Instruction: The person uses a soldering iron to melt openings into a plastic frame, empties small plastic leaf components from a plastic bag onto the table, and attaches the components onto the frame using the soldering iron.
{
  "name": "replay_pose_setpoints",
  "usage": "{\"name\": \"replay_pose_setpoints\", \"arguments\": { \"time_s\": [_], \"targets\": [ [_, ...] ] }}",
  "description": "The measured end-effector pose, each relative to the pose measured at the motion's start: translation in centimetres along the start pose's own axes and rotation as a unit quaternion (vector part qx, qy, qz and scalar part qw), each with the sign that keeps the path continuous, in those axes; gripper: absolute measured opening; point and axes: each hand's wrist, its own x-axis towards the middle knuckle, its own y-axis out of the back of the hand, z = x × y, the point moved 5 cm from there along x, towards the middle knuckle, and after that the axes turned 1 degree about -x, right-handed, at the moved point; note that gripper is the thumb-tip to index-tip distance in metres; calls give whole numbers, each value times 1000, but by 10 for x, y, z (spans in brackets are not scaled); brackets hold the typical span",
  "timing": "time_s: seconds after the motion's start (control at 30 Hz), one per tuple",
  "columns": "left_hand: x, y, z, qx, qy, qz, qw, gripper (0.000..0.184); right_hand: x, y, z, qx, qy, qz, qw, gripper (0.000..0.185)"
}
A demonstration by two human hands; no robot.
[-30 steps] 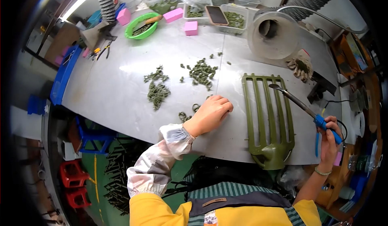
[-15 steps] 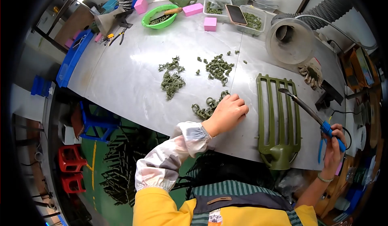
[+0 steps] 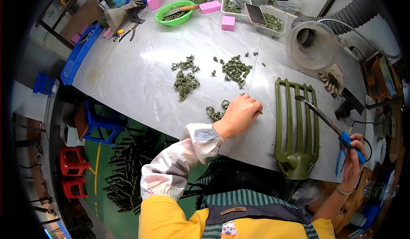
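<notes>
Here, 1 hand [image 3: 354, 154] (right) grips tool [image 3: 329, 120].

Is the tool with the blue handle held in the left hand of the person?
No, the right hand grips the blue-handled tool, while the left hand is beside some green rings.

Looks smooth metal w/ glossy patches on the tabletop [image 3: 141, 76]. Shows semi-gloss moulded plastic on the slatted panel [image 3: 295, 158]. Appears dull metal on the tool shaft [image 3: 323, 118], ribbed plastic (or rubber?) on its handle [image 3: 345, 138]. Has glossy plastic in the grn bowl [image 3: 175, 22], matt foam-like mat'l in the pink block [image 3: 228, 23], thin crinkly fabric in the sleeve cover [image 3: 168, 173].
</notes>
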Motion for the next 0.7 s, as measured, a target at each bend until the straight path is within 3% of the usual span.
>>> {"name": "replay_pose_setpoints", "arguments": {
  "time_s": [0.1, 0.4, 0.7],
  "targets": [
    [14, 19, -7, -2, 3, 40, 999, 8, 6, -2, -1, -19, 3, -31, 999, 13],
    [36, 15, -34, 15, 13, 43, 999, 8, 23, -17, -2, -70, 15, -25, 997, 16],
    [50, 2, -42, 3, 25, 33, 999, 8, 35, -7, 20, -15, 30, -48, 998, 21]
  ]
}}
